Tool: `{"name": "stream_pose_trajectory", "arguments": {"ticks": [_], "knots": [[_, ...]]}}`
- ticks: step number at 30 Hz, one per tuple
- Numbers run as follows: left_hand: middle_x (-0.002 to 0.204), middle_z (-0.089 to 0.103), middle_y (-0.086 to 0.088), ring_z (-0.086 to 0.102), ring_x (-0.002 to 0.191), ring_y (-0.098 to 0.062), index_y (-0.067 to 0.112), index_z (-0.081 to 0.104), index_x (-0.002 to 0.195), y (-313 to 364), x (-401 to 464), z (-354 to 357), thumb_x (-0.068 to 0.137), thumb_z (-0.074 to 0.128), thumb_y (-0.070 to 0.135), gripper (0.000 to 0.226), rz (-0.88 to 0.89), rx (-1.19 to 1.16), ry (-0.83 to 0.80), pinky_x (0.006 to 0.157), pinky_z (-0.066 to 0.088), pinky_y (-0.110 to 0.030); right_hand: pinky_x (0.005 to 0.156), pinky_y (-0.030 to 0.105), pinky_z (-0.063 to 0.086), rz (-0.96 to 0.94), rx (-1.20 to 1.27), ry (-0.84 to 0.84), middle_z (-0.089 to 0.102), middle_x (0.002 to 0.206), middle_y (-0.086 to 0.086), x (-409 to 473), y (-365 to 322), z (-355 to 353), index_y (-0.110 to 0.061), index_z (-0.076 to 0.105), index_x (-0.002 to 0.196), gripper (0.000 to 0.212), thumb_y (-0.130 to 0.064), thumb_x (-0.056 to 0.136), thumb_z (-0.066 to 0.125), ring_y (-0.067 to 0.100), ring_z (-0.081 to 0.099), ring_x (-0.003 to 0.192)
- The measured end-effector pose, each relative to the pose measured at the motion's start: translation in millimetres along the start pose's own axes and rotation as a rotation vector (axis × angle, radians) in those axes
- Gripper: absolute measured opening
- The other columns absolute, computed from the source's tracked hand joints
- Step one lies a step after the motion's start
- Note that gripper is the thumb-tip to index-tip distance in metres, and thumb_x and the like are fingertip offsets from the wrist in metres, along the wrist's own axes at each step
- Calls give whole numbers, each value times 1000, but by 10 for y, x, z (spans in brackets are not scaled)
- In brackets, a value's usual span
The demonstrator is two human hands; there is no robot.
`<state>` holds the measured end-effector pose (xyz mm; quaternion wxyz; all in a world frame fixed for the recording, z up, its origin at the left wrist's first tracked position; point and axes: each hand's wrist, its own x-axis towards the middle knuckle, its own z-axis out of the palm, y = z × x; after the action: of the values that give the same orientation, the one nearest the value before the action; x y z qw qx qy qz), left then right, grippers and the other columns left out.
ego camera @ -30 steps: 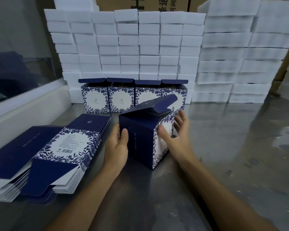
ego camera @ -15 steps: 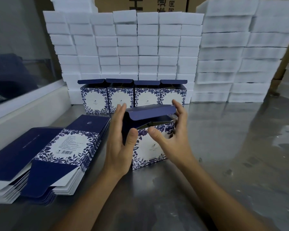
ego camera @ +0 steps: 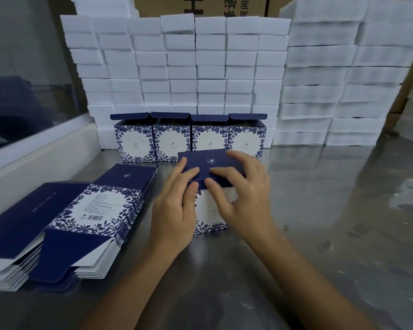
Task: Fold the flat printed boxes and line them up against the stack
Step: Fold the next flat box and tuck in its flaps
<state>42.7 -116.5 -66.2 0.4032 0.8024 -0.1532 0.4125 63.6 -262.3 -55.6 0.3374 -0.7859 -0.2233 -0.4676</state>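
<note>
Cardboard box (ego camera: 208,210) looks light and crushable; both hands' fingers (ego camera: 191,173) press flat on its lid, sides below them safest to grip.

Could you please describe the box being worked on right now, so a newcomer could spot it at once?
Start at the wall of white foam blocks at the back of the steel table; a row of four printed boxes stands against it, lids open. Just in front of that row stands the box in hand, between the left hand and right hand. Unlike the four, its navy lid is folded down.
</note>
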Motion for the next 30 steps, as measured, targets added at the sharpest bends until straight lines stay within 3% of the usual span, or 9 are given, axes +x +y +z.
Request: {"name": "stream_pose_trajectory", "arguments": {"ticks": [5, 10, 15, 19, 23, 27, 30], "knots": [[135, 58, -11, 54, 122, -15, 1, 67, 115, -1, 34, 10, 97, 48, 12, 29, 41, 47, 75, 100, 41, -17, 93, 55, 39, -54, -117, 22, 68, 113, -6, -24, -172, 122, -25, 75, 98, 15, -29, 96, 61, 19, 63, 108], [132, 59, -9, 54, 117, -11, 1, 67, 111, 1, 63, 36, 97, 47, 12, 27, 19, 33, 81, 93, 43, -15, 83, 44, 38, 17, -110, 5, 65, 104, -8, 18, -156, 99, -29, 75, 93, 17, -35, 96, 59, 18, 60, 99], [132, 59, -7, 54, 119, -11, 2, 66, 111, -63, 69, 7, 98, 46, 11, 25, 25, 21, 73, 97, 36, -8, 85, 47, 48, 45, 18, 39, 63, 112, 10, -43, -19, 95, -10, 74, 101, 24, -28, 96, 59, 27, 58, 103], [133, 55, 1, 53, 121, -9, 6, 64, 114, -73, 52, 28, 99, 45, 17, 26, 14, -13, 48, 94, 38, -8, 81, 44, 50, 42, 78, 35, 60, 104, 11, -24, 46, 81, -3, 70, 96, 24, -24, 96, 59, 28, 56, 96], [140, 50, 5, 49, 125, -4, 12, 59, 121, -118, 41, 6, 100, 41, 30, 33, 2, -38, 5, 92, 46, -18, 85, 34, 52, 102, 170, 70, 60, 109, 10, -53, 87, 77, -1, 69, 99, 21, -19, 99, 59, 23, 59, 102], [142, 47, 9, 46, 130, -6, 15, 58, 124, -158, 52, 7, 99, 42, 30, 34, -37, -69, -12, 95, 51, -33, 91, 27, 50, 291, 276, 58, 60, 118, 8, -69, 155, 41, -2, 66, 110, 17, -12, 100, 57, 17, 59, 109], [145, 47, 7, 44, 133, -7, 16, 57, 125, -144, 50, 9, 99, 42, 31, 33, -55, -81, -35, 96, 51, -40, 87, 24, 48, 361, 317, 58, 60, 114, 7, -31, 163, 12, -5, 66, 105, 11, -11, 98, 59, 17, 59, 106]]}}
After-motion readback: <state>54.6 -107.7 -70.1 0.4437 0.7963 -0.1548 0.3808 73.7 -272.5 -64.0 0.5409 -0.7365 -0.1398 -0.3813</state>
